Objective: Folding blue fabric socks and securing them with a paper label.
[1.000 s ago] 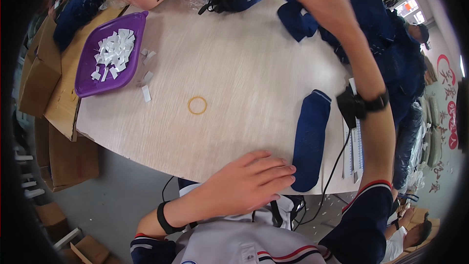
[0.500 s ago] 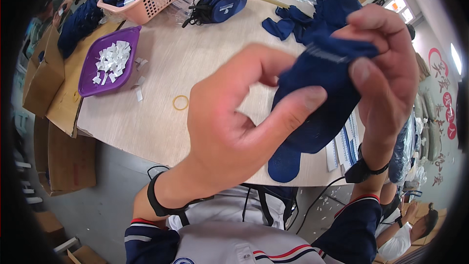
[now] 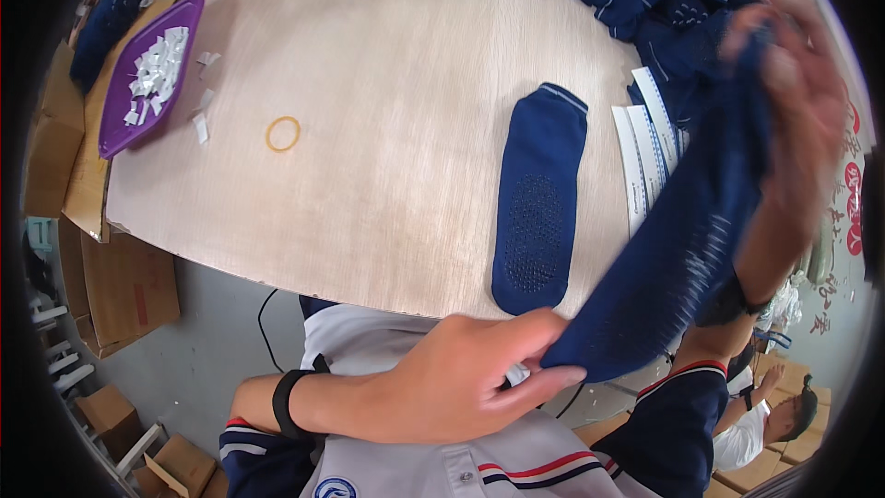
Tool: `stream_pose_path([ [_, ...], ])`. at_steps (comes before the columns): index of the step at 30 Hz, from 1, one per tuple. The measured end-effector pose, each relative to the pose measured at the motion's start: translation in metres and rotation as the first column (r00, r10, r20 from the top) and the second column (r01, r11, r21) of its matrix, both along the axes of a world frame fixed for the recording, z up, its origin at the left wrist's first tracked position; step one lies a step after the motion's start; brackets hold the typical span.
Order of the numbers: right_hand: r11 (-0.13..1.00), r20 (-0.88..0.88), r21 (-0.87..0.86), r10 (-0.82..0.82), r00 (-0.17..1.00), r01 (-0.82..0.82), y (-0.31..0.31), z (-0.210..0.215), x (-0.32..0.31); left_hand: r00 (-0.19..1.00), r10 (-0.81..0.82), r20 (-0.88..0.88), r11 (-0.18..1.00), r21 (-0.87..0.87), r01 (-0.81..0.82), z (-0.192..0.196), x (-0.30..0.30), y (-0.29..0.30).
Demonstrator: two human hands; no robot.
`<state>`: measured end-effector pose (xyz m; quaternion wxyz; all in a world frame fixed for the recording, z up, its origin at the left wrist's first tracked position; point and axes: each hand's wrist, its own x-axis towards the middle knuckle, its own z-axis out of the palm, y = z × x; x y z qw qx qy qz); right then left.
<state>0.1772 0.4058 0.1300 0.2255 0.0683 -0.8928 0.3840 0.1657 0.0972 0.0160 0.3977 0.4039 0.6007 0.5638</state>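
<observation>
A navy sock [image 3: 659,267] with grip dots on its sole is stretched slantwise between my hands. My left hand [image 3: 498,373] pinches its toe end near the table's front edge. Up at the right, my right hand [image 3: 793,83] holds the cuff end; motion smears its fingers. A second navy sock [image 3: 536,207] lies flat on the table, dotted sole up, its cuff pointing away from me. Just right of it are several white paper strips [image 3: 643,152] with blue print, partly covered by the held sock.
A heap of navy socks [image 3: 664,0] fills the table's far right. On the left are a yellow rubber band [image 3: 283,134], loose white tags [image 3: 201,127] and a purple tray [image 3: 189,32] of tags. Cardboard boxes [image 3: 129,286] stand beyond the left edge; another person [image 3: 761,424] is at lower right.
The held sock, bunched up before, is now pulled out long. My left hand moved down toward me; my right hand moved right. My view shifted, showing the flat sock whole.
</observation>
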Motion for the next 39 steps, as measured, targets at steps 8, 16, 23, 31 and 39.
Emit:
stream_pose_path([
  [8,0.999,0.479,-0.040,0.046,0.877,-0.031,0.007,-0.151,-0.054,0.928,0.008,-0.373,0.967,-0.232,-0.102,-0.032,0.001,-0.032],
  [16,0.984,0.482,-0.174,0.059,0.874,0.029,-0.007,-0.124,-0.059,0.245,0.178,-0.953,0.973,0.134,-0.186,-0.060,-0.021,-0.001],
  [23,0.990,0.517,-0.143,0.056,0.854,0.021,-0.004,-0.117,-0.046,0.250,0.270,-0.930,0.960,0.239,-0.149,-0.054,-0.002,0.000],
  [31,0.986,0.342,0.158,-0.009,0.940,-0.049,0.004,-0.153,-0.050,0.359,0.134,-0.924,0.986,0.088,-0.141,-0.042,-0.011,0.022],
  [39,0.954,0.406,0.298,-0.112,0.907,-0.016,-0.009,-0.136,-0.046,0.584,-0.021,-0.812,0.987,-0.111,-0.119,-0.055,-0.030,0.058],
])
